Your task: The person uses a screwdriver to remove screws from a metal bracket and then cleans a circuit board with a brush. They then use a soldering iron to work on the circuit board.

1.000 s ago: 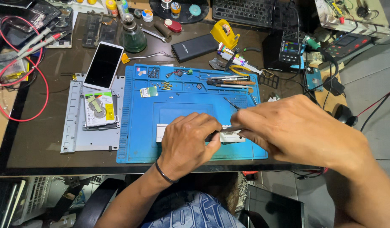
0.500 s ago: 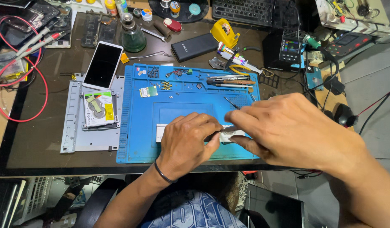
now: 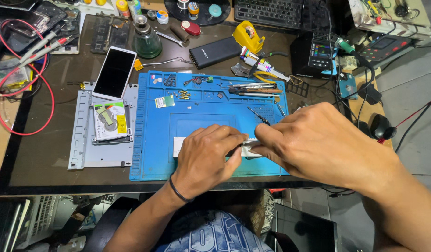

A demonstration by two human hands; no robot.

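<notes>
On the blue work mat lies a flat white strip-shaped part, mostly covered by my hands. My left hand presses down on it, fingers curled over its middle. My right hand pinches the part's right end with thumb and fingers. A thin dark tool lies on the mat just above my right fingers. I cannot tell whether my right hand also holds a small tool.
A grey metal bracket with a hard drive lies left of the mat, a white phone above it. Tweezers and screwdrivers rest along the mat's top. Red probe leads, a green bottle, a yellow tape dispenser and meters crowd the desk.
My right hand has shifted slightly left and up over the white part. My left hand has stayed pressed on it.
</notes>
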